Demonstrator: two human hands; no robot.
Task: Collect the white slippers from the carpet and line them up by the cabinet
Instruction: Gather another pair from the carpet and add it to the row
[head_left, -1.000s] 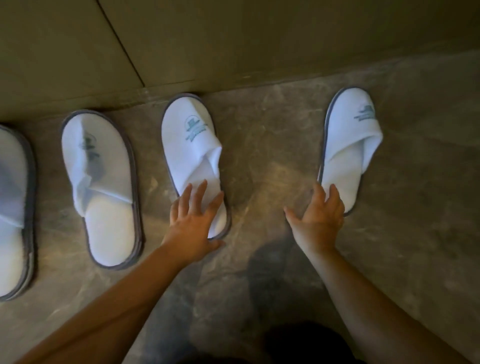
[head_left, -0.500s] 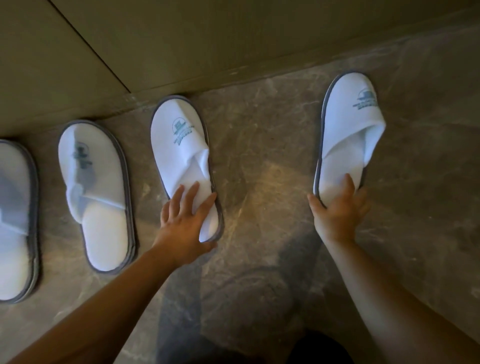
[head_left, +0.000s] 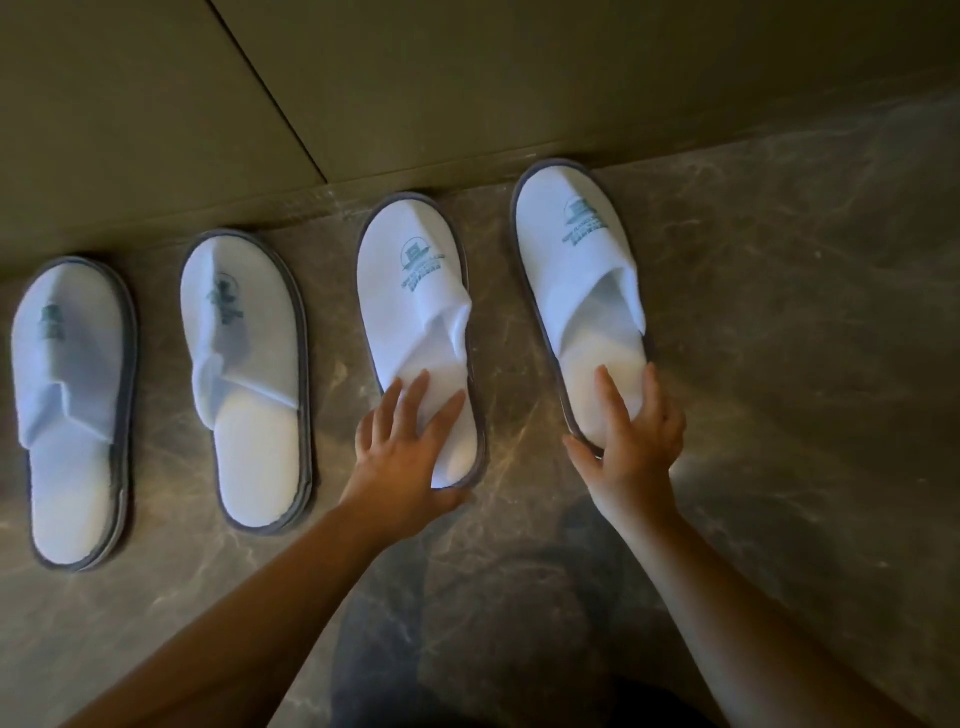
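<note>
Four white slippers lie in a row on the floor, toes pointing at the cabinet (head_left: 467, 78). The far-left slipper (head_left: 72, 410) and the second slipper (head_left: 249, 384) sit alone, with no hand on them. The third slipper (head_left: 421, 338) has the left hand (head_left: 402, 457) on its heel end. The fingers are spread and lie flat on the white inside, and the thumb is by the back edge. The fourth slipper (head_left: 582, 291) has the right hand (head_left: 631, 441) on its heel end. Those fingers are spread and a little bent, with the thumb at the grey edge.

The slippers look soft and thin, like towel cloth with a flat sole. They are probably very light, so one hand can slide one easily. The tops are floppy and already look creased, so a push there would likely squash them. The heel end of the sole looks like the best place to hold or push. The floor (head_left: 779, 415) looks smooth and shiny, so a slipper might slide too far.

Count: four slippers, two hands, one cabinet. The fourth slipper sits closest to the cabinet, so the row is not quite even.
</note>
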